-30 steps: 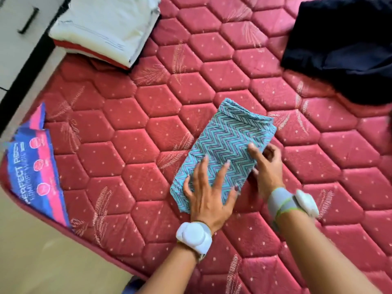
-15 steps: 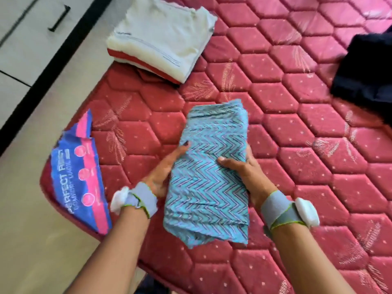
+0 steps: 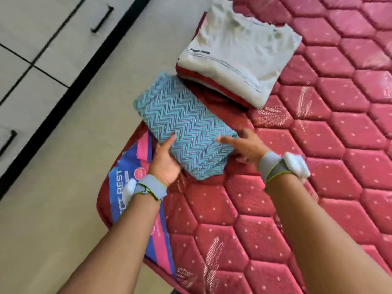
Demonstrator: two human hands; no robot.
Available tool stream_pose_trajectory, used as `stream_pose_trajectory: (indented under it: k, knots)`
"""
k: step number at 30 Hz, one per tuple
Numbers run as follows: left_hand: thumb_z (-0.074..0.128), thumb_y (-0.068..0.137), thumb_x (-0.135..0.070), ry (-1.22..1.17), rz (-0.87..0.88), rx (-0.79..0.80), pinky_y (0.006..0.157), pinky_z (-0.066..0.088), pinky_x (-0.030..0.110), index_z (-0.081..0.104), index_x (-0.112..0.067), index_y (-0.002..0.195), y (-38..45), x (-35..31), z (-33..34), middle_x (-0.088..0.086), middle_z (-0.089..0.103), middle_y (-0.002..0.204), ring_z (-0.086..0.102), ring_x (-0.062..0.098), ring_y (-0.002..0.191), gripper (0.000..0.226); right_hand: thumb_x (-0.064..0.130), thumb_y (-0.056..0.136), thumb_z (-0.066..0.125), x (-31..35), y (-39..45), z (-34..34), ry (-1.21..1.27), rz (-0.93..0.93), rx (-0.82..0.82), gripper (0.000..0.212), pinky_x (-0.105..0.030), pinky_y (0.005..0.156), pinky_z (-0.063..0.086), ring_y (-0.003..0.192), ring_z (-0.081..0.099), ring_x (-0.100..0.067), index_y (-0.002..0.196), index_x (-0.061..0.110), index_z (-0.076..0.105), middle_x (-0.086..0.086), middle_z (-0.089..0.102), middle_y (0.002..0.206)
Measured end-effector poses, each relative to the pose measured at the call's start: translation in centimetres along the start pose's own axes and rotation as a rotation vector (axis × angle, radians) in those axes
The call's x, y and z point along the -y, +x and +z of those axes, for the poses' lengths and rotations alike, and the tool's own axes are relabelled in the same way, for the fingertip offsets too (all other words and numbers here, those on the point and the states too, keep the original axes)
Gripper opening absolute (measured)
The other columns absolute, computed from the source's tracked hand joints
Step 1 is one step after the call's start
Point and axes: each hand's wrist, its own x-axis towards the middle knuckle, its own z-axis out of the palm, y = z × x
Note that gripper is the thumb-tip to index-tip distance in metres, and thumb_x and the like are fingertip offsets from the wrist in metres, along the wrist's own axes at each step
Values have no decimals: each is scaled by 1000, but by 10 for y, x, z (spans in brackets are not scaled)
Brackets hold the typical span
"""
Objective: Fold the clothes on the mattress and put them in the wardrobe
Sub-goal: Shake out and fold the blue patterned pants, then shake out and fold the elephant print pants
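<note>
A folded teal garment with a zigzag pattern [image 3: 186, 132] sits in the middle of the frame, held between both hands over the corner of the red quilted mattress [image 3: 318, 187], its far end reaching out past the mattress edge above the pale floor [image 3: 53, 209]. The left hand [image 3: 165, 164] grips the garment's near left edge, thumb lying on top of the cloth and the palm cupped beneath it. The right hand [image 3: 246, 145] is at the garment's right edge with the fingers spread and a little blurred; the index finger lies across the top of the fabric, but whether the rest of that hand is closed on the cloth cannot be told. Each wrist carries a grey band with a white device. Just beyond the teal garment, toward the upper centre of the frame, lies a stack of folded clothes [image 3: 233, 60] on the mattress, with a white shirt bearing thin dark lines on top and red fabric showing beneath it. A blue and pink label [image 3: 137, 177] with white lettering covers the mattress corner under the left wrist. In the upper left of the frame stands the wardrobe [image 3: 31, 49], its pale doors shut, with dark bar handles and a black strip along its base.
</note>
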Motion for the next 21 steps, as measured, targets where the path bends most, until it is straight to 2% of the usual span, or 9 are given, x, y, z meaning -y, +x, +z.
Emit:
stream_pose_trajectory:
  k: [2, 4, 7, 9, 12, 14, 16, 18, 21]
  knots:
    - [55, 90, -6, 24, 21, -70, 92, 52, 47, 38, -21, 143, 9, 9, -12, 9, 52, 140, 51, 29, 127, 58, 18, 70, 82, -16, 2, 11, 122, -12, -80, 58, -23, 56, 46, 83, 60, -12, 119, 17, 50, -6, 65, 116]
    - [50, 92, -1, -1, 11, -80, 88, 54, 46, 40, -22, 143, 15, 13, -12, 8, 53, 138, 54, 28, 123, 55, 4, 66, 81, -21, 4, 21, 207, -172, -208, 58, -29, 75, 53, 91, 62, -18, 112, 21, 50, -12, 63, 117]
    - [46, 94, -3, -106, -24, -24, 83, 55, 46, 44, -16, 138, 8, 21, 5, 10, 55, 134, 55, 29, 119, 45, 2, 71, 74, -15, 3, 27, 278, -402, -426, 52, -35, 91, 51, 99, 61, -22, 112, 25, 51, -10, 61, 113]
    - [48, 95, -6, 8, -103, -39, 73, 57, 41, 53, -21, 118, 3, 29, 16, 4, 65, 115, 63, 23, 99, 27, 7, 79, 72, -15, 7, 24, 258, -431, -570, 50, -30, 93, 49, 99, 60, -15, 121, 20, 47, -4, 60, 111]
    - [60, 91, -11, 344, -80, -225, 69, 56, 36, 45, -22, 100, -4, 41, 20, 1, 63, 98, 62, 18, 80, 20, 26, 85, 69, -31, 6, 17, 178, -287, -627, 62, -26, 93, 47, 96, 59, -14, 136, 16, 36, -11, 57, 124]
    - [73, 77, -22, 688, 230, -451, 87, 51, 44, 44, -20, 110, -5, 43, 20, 7, 58, 107, 59, 27, 95, 44, 34, 85, 66, -43, 2, 11, 72, -332, -659, 66, -36, 94, 48, 94, 59, -20, 138, 13, 33, -15, 52, 125]
    - [73, 72, -28, 1199, 648, -609, 103, 33, 44, 40, -10, 130, -7, 37, 20, 16, 46, 128, 43, 33, 119, 69, 43, 83, 61, -54, -4, 11, -36, -382, -671, 71, -42, 102, 42, 106, 56, -31, 139, 11, 31, -12, 41, 128]
    - [63, 78, -36, 1582, 897, -568, 105, 26, 45, 35, -16, 141, -3, 30, 24, 17, 33, 146, 31, 35, 133, 71, 43, 84, 56, -63, -14, 15, -158, -443, -634, 68, -32, 109, 32, 117, 47, -30, 142, 13, 33, -11, 32, 130]
    - [43, 90, -46, 2022, 673, -330, 110, 15, 54, 26, -36, 148, 16, 31, 31, 5, 7, 160, 5, 33, 146, 61, 48, 85, 49, -70, -25, 21, -605, -498, -567, 58, -39, 101, 36, 118, 41, -34, 138, 26, 43, -17, 36, 136]
